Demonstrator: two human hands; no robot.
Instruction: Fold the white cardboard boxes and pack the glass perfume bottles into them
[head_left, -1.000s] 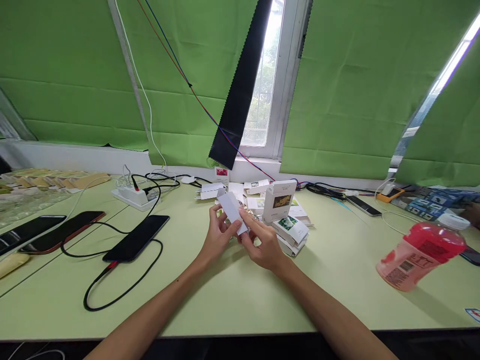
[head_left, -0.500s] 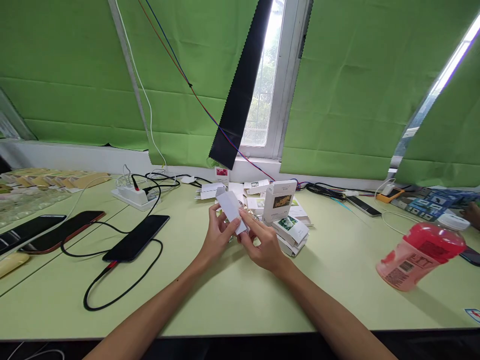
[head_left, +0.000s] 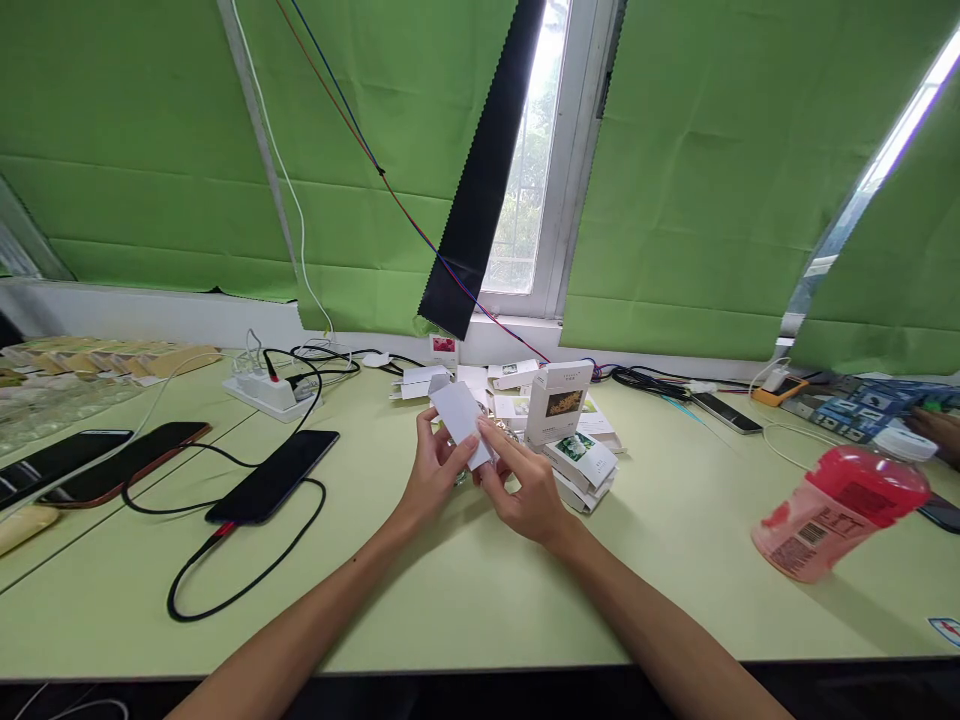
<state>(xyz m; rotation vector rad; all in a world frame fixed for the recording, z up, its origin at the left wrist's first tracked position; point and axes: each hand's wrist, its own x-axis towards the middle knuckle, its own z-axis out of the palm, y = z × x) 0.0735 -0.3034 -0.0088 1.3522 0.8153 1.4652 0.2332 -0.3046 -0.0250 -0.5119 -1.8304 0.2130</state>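
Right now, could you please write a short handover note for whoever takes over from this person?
Left hand and right hand both grip one small white carton, held tilted above the green table.
Just behind it, an upright white box stands beside a loose pile of similar boxes and flat white pieces.
Done: the upright box looks assembled.
Left: the carton in hand appears unfinished; whether its ends are closed cannot be seen.
Nearby: a black phone on a cable, a red bottle, another person's hand at far right.

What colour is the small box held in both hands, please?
The small box is plain white, seen in the head view.
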